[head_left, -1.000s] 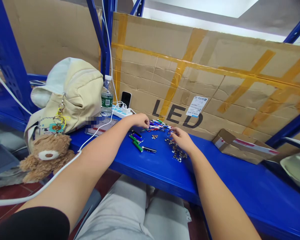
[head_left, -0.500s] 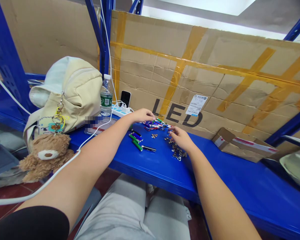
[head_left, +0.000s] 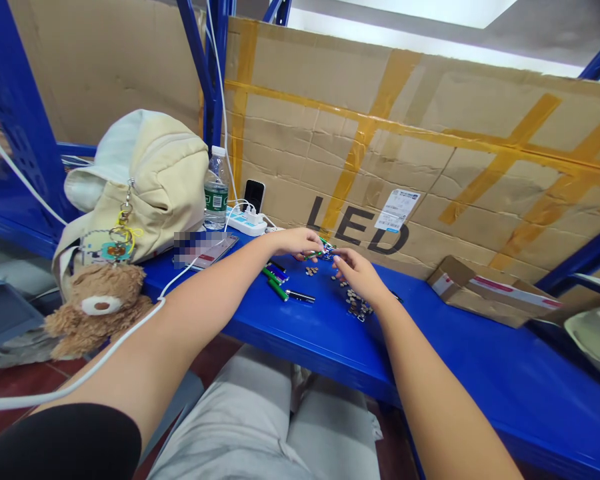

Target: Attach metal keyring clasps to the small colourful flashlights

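My left hand is over the back of the blue table, its fingers pinched on a slim green piece. Close to its right, my right hand has its thumb and fingers drawn together; what they hold is too small to make out. Behind both hands a pile of small coloured metallic pieces is partly hidden. Green tubes and a black-and-silver tube lie in front of the left hand. Several small metal bits are scattered below the right hand, with a few brownish ones between the hands.
A cream backpack with a teddy bear charm stands at left. Near it are a water bottle, a power strip and a phone. A large cardboard sheet rises behind; an open carton sits right.
My left hand has moved slightly right and down from above the pile and now grips a green piece. The hands are closer together, and the right fingers have drawn in.
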### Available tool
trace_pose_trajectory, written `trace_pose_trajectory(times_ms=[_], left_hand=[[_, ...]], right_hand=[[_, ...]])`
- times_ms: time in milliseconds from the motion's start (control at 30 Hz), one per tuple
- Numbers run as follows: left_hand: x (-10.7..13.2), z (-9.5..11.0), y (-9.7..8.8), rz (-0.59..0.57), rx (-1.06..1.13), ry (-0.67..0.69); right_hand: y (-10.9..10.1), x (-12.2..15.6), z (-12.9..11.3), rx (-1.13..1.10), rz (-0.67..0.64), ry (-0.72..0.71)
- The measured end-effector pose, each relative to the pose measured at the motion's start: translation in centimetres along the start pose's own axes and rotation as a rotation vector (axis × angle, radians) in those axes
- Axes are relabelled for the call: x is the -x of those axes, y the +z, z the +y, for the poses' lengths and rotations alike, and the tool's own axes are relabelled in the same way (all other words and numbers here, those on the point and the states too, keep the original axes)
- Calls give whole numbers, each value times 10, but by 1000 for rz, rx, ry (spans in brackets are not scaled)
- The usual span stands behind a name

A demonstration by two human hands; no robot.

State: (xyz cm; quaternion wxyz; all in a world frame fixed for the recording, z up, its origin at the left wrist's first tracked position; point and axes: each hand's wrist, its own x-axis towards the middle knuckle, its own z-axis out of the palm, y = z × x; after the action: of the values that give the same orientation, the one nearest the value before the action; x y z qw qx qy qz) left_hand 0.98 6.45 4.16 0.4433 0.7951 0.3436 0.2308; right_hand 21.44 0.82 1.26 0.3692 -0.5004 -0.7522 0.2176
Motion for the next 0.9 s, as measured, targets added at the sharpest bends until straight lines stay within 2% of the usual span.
trace_pose_trajectory(times_ms=[100, 233, 433, 733, 900], left_hand=[[-4, 2, 13, -35, -101, 69], [-7, 4, 24, -11, -164, 92], [-4, 5, 23, -2, -158, 64], [-1, 5, 23, -143, -122, 62], [-4, 3, 22, -120, 2, 42]], right_hand=[[4, 2, -4, 38, -42, -20], [3, 3, -2, 84, -73, -9], [0, 2, 1, 56, -78, 23], [0, -1, 5, -49, -44, 29], [0, -1, 6, -55, -30, 37]])
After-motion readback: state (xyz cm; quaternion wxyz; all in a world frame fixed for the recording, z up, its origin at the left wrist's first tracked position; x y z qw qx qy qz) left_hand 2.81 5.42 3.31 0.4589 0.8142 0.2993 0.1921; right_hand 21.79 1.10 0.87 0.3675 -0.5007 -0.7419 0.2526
